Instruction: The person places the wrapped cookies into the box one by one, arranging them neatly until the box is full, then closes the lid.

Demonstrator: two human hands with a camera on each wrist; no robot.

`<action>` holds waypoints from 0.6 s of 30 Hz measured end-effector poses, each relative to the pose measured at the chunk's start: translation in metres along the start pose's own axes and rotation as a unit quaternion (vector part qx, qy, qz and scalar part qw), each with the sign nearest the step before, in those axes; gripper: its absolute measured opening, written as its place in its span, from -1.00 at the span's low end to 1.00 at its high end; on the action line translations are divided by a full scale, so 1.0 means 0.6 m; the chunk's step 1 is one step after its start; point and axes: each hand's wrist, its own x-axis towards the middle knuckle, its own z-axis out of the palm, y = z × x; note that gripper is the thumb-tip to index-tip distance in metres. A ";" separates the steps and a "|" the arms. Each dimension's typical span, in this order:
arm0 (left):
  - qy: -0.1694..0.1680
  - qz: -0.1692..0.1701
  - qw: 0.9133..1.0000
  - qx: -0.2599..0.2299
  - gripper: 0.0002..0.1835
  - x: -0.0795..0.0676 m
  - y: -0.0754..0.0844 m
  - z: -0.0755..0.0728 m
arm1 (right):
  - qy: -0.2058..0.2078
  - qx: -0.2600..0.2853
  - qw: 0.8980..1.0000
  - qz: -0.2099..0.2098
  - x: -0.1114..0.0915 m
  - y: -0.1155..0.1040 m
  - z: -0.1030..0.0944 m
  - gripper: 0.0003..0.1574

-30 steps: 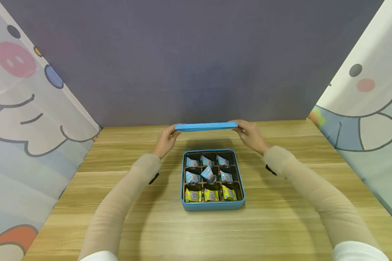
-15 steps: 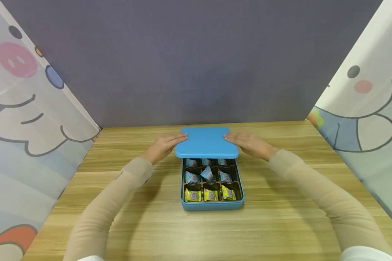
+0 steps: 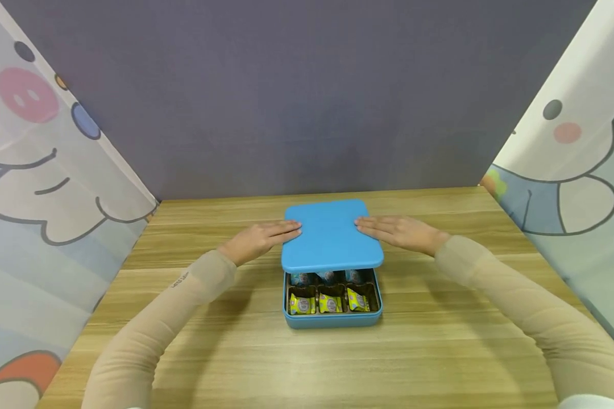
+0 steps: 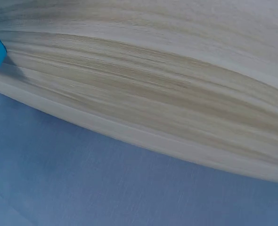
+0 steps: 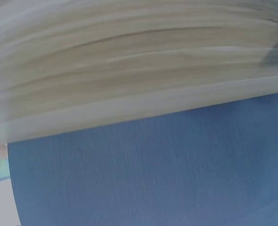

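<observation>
In the head view, a flat blue lid (image 3: 332,236) is held tilted over the back part of a blue box (image 3: 334,322). My left hand (image 3: 258,238) grips its left side, fingers laid out across the top. On the opposite side my right hand (image 3: 399,232) holds it the same way; both thumbs are hidden. The box's front row shows yellow-wrapped sweets (image 3: 330,304) in dark tray compartments. Just behind them, blue-wrapped sweets (image 3: 326,277) peek out below the lid's front edge; the back row is covered. The left wrist view catches only blue edges at its left border.
The box stands on a wood-grain table (image 3: 307,369). A plain grey wall panel (image 3: 307,96) rises behind the table's far edge. Cartoon-printed curtains (image 3: 36,170) flank the table on both sides.
The lid, first seen edge-on behind the box, has tipped flatter and come down and forward over it, covering the back compartments. Both hands moved with it, their fingers now on its top.
</observation>
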 end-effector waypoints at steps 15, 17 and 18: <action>-0.046 0.098 0.989 0.099 -0.27 -0.001 0.029 -0.012 | 0.244 0.270 0.924 -0.116 -0.001 -0.008 0.016 -0.34; -0.046 0.104 0.989 0.097 -0.27 -0.001 0.031 -0.011 | 0.240 0.258 0.928 -0.123 -0.004 -0.010 0.014 -0.34; -0.046 0.106 0.989 0.097 -0.26 -0.002 0.033 -0.012 | 0.237 0.255 0.929 -0.125 -0.005 -0.011 0.013 -0.33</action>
